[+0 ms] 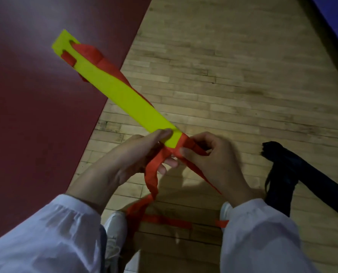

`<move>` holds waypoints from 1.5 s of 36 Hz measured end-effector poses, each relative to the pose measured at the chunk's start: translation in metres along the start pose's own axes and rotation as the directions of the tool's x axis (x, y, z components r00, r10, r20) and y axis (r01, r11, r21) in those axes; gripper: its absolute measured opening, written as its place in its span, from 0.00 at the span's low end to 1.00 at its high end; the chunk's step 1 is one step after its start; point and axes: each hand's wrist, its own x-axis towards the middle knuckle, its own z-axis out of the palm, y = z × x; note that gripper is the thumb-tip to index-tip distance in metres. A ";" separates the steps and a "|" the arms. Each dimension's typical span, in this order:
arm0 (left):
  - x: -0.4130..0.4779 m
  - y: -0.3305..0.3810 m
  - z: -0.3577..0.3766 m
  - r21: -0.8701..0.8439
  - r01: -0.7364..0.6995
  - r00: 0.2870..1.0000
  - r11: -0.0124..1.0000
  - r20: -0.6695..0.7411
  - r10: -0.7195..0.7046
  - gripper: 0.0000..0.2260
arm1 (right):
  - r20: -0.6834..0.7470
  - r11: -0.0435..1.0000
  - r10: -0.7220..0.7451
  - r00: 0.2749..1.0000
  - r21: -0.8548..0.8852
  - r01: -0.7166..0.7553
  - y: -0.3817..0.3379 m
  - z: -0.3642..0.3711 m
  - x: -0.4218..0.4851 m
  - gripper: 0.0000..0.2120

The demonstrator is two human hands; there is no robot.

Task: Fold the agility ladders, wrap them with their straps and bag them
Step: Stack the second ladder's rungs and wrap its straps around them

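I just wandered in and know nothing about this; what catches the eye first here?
The bright yellow flat ladder rungs stand out most, slanting across the middle, their near end gripped by the left hand. Beside it the right hand pinches the red fabric strap, which trails down to the pale wooden floor. A dark crumpled fabric bag lies on that floor at the right.

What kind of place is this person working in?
Probably a gym or sports hall: a strip-wood floor, a dark red mat at the left, and a folded yellow agility ladder, which the left hand grips while the right hand pinches its red strap.
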 end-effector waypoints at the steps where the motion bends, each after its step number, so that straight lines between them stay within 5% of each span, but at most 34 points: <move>1: 0.001 0.000 0.000 0.002 0.003 1.000 1.000 -0.008 -0.003 0.25 | -0.019 1.000 -0.016 1.000 -0.023 0.015 -0.001 0.002 -0.001 0.10; 7: 0.004 0.000 -0.001 0.019 0.045 0.999 0.999 -0.009 -0.045 0.32 | -0.044 0.993 -0.055 0.997 -0.104 0.051 -0.004 0.006 -0.002 0.10; 12: 0.003 -0.004 -0.001 -0.066 -0.012 1.000 0.998 0.015 0.013 0.26 | 0.014 0.980 -0.087 0.996 -0.178 0.088 -0.004 0.005 -0.001 0.11; 17: 0.004 -0.005 -0.002 -0.025 -0.075 0.997 0.997 -0.020 0.074 0.24 | 0.194 0.993 -0.035 0.980 -0.106 0.057 -0.005 -0.003 0.002 0.09; 24: 0.004 -0.004 0.007 0.012 -0.108 0.994 0.994 -0.033 0.108 0.23 | 0.482 0.940 0.267 0.835 0.061 -0.336 0.003 -0.012 0.001 0.25; 38: 0.000 -0.006 0.011 0.040 0.007 0.999 0.999 -0.045 -0.006 0.35 | 0.328 0.950 0.276 0.904 0.050 -0.308 0.002 -0.014 -0.002 0.27; 54: 0.003 -0.012 0.009 -0.091 -0.157 0.984 0.983 -0.095 0.148 0.24 | 0.224 0.968 0.253 0.941 -0.063 -0.245 0.008 -0.009 -0.002 0.27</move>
